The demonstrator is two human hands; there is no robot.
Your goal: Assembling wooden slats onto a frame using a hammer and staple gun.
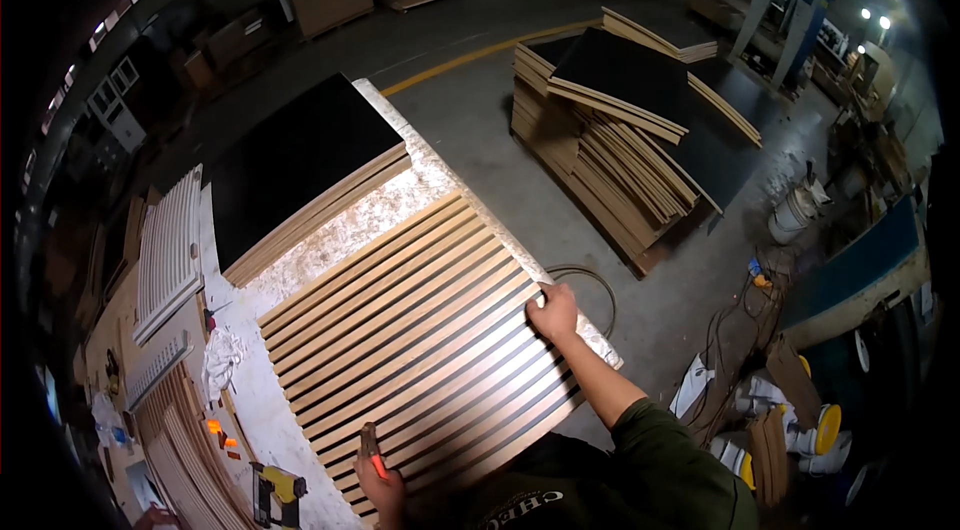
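A slatted wood panel (400, 330), with light strips and dark gaps between them, lies on a worn white work table (430, 170) in front of me. My right hand (553, 314) is closed at the panel's right edge, fingers curled on the strips there. Near the panel's lower left edge, my left hand (380, 490) grips a pair of pliers (372, 450) with a red-orange handle. Their dark head points away from me, over the strips. To the left of that hand sits a yellow and black nail gun (280, 492).
Black-faced boards (310, 150) are stacked at the table's far end. Another board stack (600, 140) stands on the floor at the far right. A white cloth (222, 360) and bundled strips (185, 440) lie left. Buckets (800, 210) and cables are on the right. Someone's hand (155, 517) shows lower left.
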